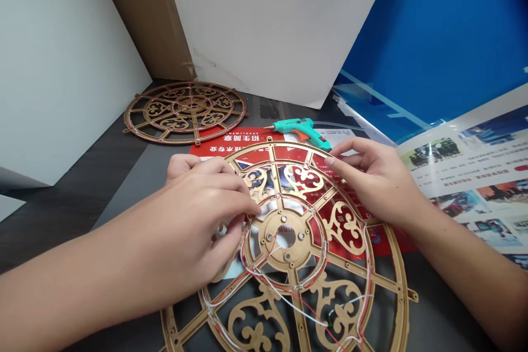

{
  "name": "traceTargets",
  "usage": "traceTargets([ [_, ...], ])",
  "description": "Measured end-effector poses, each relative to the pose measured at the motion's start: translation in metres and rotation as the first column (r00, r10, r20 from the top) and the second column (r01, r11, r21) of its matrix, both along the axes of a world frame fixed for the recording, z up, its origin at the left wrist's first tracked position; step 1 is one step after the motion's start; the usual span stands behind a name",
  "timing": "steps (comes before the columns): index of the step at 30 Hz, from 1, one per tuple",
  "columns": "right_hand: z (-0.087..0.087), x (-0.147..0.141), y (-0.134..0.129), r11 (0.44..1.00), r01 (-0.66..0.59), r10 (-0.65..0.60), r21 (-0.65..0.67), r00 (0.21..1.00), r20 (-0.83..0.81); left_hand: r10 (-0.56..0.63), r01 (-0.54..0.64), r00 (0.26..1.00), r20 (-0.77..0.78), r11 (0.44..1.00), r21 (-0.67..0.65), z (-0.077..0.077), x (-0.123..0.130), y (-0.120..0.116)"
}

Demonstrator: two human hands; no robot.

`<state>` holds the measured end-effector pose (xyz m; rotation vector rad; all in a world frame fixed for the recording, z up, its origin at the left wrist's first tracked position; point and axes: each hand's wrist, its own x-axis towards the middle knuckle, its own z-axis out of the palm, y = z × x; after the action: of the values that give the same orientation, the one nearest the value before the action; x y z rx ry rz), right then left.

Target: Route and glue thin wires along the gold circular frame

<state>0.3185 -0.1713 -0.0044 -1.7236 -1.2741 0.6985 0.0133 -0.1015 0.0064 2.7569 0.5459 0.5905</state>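
A round gold-brown openwork frame (303,305), with scrollwork between its spokes, lies tilted in front of me. Thin red and white wires (284,298) run along its rings, with loose lengths crossing the lower spokes. My left hand (206,209) reaches over the left side, thumb and forefinger pinched at the wire by the inner ring; the exact contact is partly hidden. At the upper right, my right hand (371,173) grips the outer rim between thumb and fingers.
A second wired round frame (196,135) lies at the back left. Behind my frame rests a teal glue gun (303,127) on a red printed sheet (251,146). White panels (264,22), a cardboard piece (140,16) and a blue board (445,38) enclose the back; a printed poster (474,176) stands right.
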Motion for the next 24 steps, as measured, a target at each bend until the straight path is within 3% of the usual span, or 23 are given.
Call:
traceTargets([
  [4, -0.004, 0.002, 0.001, 1.0, -0.012, 0.012, 0.012, 1.0, 0.014, -0.096, 0.093, 0.991, -0.09, 0.995, -0.041, 0.008, -0.003, 0.009],
  [11, -0.005, 0.003, -0.001, 1.0, -0.019, 0.019, -0.002, 1.0, 0.012, -0.18, 0.191, 0.97, -0.164, 0.98, 0.054, 0.012, -0.006, 0.017],
  [21, -0.005, 0.002, 0.0, 1.0, -0.024, 0.024, 0.006, 1.0, 0.012, -0.251, 0.296, 0.942, -0.223, 0.934, 0.198, 0.015, -0.008, 0.018],
  [24, -0.006, 0.001, 0.001, 0.999, -0.038, 0.038, 0.007, 0.999, 0.037, -0.199, 0.241, 0.958, -0.208, 0.949, 0.202, 0.011, -0.006, 0.008],
])
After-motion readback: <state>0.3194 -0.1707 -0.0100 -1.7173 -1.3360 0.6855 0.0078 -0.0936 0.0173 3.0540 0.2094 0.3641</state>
